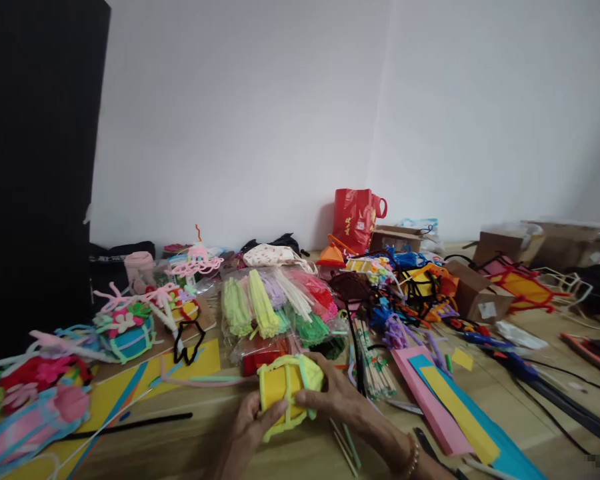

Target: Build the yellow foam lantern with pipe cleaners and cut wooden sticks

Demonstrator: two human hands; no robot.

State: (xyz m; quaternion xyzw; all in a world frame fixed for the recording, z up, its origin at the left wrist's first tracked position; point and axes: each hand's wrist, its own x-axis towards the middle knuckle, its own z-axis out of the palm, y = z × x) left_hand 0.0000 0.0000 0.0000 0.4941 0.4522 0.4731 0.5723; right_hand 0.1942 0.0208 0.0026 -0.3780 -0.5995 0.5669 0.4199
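Watching from my end, I see both hands closed on one thing: a yellow lantern-shaped piece (275, 385) edged in lime fuzzy stems. It sits between them, tilted. The left hand (249, 423) grips its lower left edge, thumb on the yellow side; the right hand (336, 399) comes round from the right, thumb pressed on the front, fingers partly hidden behind it. Whether the piece also rests on the wooden tabletop (180, 453), I cannot tell.

Just below the piece, beside the right forearm, lie thin sticks (351, 445). My widest room is to the left — wood grain shows as far as a black fuzzy stem (130, 426). To the right it is tighter: a bundle of pale sticks (374, 370) stands near that hand, then a pink paper strip (427, 400). Ahead, bagged bundles of fuzzy stems (264, 307) hem the piece in, with a red gift bag (350, 220) farther back by the wall (255, 120).
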